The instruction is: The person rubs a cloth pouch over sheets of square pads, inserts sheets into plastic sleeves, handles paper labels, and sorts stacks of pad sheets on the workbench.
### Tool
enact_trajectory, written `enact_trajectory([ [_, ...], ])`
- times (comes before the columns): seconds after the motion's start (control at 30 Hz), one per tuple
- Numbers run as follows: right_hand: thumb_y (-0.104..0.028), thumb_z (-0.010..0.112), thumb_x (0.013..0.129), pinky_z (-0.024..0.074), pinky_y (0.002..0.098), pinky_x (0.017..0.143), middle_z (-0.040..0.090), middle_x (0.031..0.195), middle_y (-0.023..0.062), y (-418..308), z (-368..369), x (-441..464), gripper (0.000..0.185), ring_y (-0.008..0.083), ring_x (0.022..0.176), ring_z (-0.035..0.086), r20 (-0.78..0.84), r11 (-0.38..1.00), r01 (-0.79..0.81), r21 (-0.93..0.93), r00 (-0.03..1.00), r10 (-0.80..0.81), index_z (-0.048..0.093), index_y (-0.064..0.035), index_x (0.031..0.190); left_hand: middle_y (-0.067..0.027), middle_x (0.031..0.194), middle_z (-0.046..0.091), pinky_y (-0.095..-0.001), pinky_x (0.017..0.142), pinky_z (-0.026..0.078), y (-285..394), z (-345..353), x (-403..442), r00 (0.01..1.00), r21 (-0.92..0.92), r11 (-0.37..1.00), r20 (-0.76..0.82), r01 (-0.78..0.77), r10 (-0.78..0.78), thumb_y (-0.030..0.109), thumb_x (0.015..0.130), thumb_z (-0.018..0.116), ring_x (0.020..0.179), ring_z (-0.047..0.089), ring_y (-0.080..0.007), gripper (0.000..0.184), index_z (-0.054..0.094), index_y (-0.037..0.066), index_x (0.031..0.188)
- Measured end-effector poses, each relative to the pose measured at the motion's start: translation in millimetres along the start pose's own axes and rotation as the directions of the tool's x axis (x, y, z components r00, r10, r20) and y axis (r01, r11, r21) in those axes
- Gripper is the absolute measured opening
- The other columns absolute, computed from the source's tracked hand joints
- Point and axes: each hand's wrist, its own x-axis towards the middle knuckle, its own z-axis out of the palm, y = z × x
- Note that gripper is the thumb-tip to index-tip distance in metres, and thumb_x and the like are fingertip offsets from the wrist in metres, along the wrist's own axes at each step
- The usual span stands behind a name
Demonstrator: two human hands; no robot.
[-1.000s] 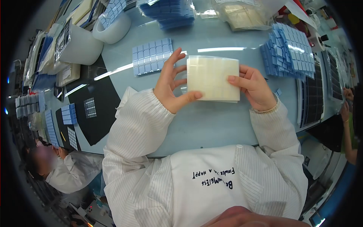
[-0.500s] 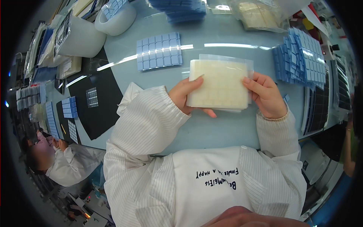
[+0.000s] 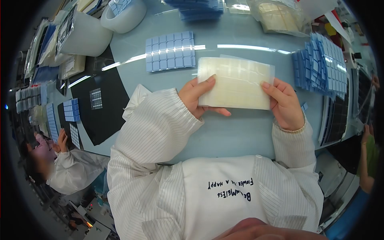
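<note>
Between my two hands is a stack of cream-coloured sheets [image 3: 236,86] with translucent film edges, held just above the table. My left hand [image 3: 200,94] grips its left side, thumb on top and fingers underneath. At the right edge my right hand [image 3: 283,100] pinches the stack, thumb on top; the fingers behind are partly hidden. A clear film edge sticks out past the back of the stack. Beyond my left hand lies a pad of blue sheets [image 3: 170,52] marked in rounded squares.
A leaning pile of blue sheets [image 3: 320,68] stands at the right, another blue stack [image 3: 196,9] at the back. White tape rolls [image 3: 124,18] and a bagged cream stack [image 3: 280,18] are there too. A black mat [image 3: 100,106] lies left. Co-worker's hand [image 3: 62,141] at far left.
The cream sheets have become more evenly lined up, and the clear film shows less at the back. Both hands keep their hold. The left co-worker's hand has lifted; another person's arm shows more at right.
</note>
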Motion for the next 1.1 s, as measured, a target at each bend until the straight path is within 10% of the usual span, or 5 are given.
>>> enact_trajectory([
  [0.1, -0.014, 0.053, 0.098, 0.0505, 0.0274, 0.089, 0.066, 0.111, 0.0110, -1.9, -2.6, -0.7, 0.031, 0.0144, 0.100, 0.064, -0.007, 1.000, 0.020, 0.012, 1.000, -0.020, 0.056, 0.0049, 0.122, -0.0172, 0.122, 0.057, -0.0420, 0.069, 0.062, -2.1, 5.0, -2.6, 0.992, 0.292, 0.955, -0.089, -0.056, 0.085, 0.033, 0.097, 0.054, 0.106, 0.062, -0.0298, 0.051, 0.042, -0.001, 0.133],
  [0.23, -0.013, 0.053, 0.097, 0.0505, 0.0268, 0.088, 0.066, 0.112, 0.0109, -2.4, -1.6, -1.4, 0.030, 0.0135, 0.099, 0.064, -0.035, 0.996, 0.077, 0.033, 0.997, -0.076, 0.056, 0.0050, 0.121, -0.0176, 0.121, 0.058, -0.0429, 0.068, 0.062, -1.7, 2.7, -2.2, 0.989, 0.295, 0.952, -0.088, -0.086, 0.117, 0.032, 0.098, 0.053, 0.106, 0.062, -0.0306, 0.050, 0.042, -0.002, 0.133],
  [0.3, -0.013, 0.053, 0.097, 0.0504, 0.0265, 0.088, 0.066, 0.112, 0.0107, -3.3, -2.4, -1.7, 0.030, 0.0133, 0.099, 0.064, -0.045, 0.997, 0.071, 0.032, 0.997, -0.069, 0.056, 0.0050, 0.121, -0.0169, 0.120, 0.059, -0.0421, 0.067, 0.062, 2.5, -3.7, -0.7, 0.999, -0.048, 0.998, 0.007, -0.034, 0.035, 0.027, 0.096, 0.057, 0.105, 0.063, -0.0301, 0.048, 0.043, -0.002, 0.132],
  [1.1, -0.012, 0.055, 0.096, 0.0504, 0.0257, 0.087, 0.068, 0.107, 0.0096, -7.4, -11.8, -3.1, 0.026, 0.0127, 0.096, 0.065, -0.114, 0.995, 0.100, -0.032, 0.988, -0.103, 0.059, 0.0037, 0.116, -0.0167, 0.117, 0.061, -0.0394, 0.063, 0.063, -1.9, 4.4, -1.5, 0.979, 0.213, 0.968, -0.123, -0.136, 0.164, 0.021, 0.093, 0.063, 0.101, 0.065, -0.0278, 0.046, 0.048, -0.002, 0.129],
])
